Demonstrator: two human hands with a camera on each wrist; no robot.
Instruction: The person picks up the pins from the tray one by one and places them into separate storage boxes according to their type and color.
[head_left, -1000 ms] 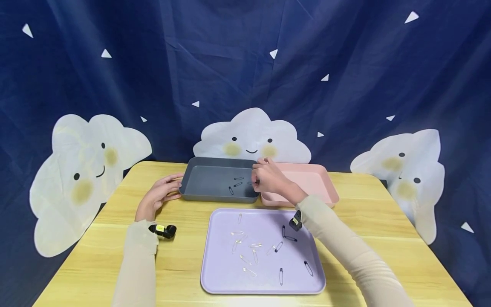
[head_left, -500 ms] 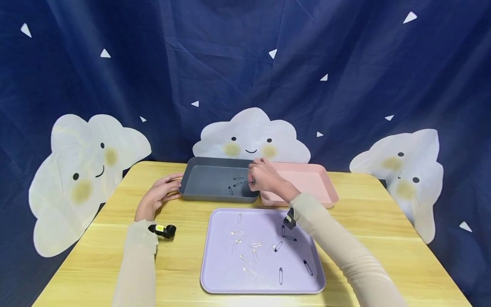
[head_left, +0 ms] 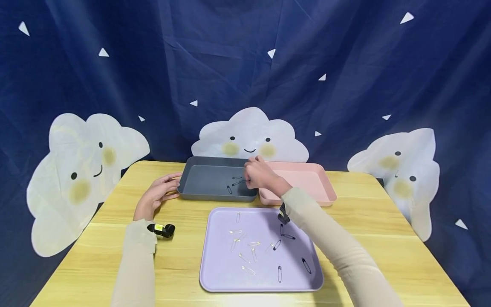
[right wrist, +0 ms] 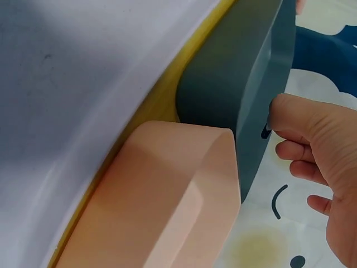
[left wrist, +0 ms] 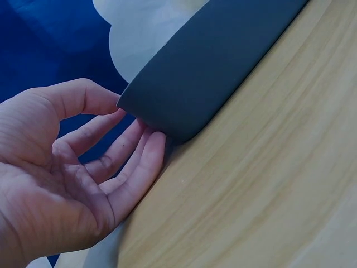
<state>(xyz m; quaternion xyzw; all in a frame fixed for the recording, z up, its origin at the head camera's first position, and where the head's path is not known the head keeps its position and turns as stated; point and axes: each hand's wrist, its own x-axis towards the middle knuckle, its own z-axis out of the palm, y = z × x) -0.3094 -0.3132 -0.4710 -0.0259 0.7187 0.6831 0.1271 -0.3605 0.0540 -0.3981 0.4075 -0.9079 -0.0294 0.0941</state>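
My left hand (head_left: 157,194) rests at the left end of a dark grey tray (head_left: 203,197). In the left wrist view its thumb touches the rim and its gently bent fingers lie against the outer wall. Over the grey tray's right end, my right hand (head_left: 262,175) pinches a black safety pin (right wrist: 266,133), mostly hidden behind the thumb. Several black safety pins (head_left: 229,189) lie inside the grey tray near that hand. On the lilac tray (head_left: 215,281) are several gold safety pins (head_left: 248,270) at left and middle, with several black ones (head_left: 279,274) at right.
A pink tray (head_left: 330,189) stands against the grey tray's right side, partly under the right forearm. All three trays are on a wooden table (head_left: 176,264). A dark blue curtain (head_left: 345,51) with cloud figures hangs behind the table's far edge.
My right hand has shifted a little to the left, further over the grey tray, still pinching the pin. The left hand has kept its place at the tray's end.
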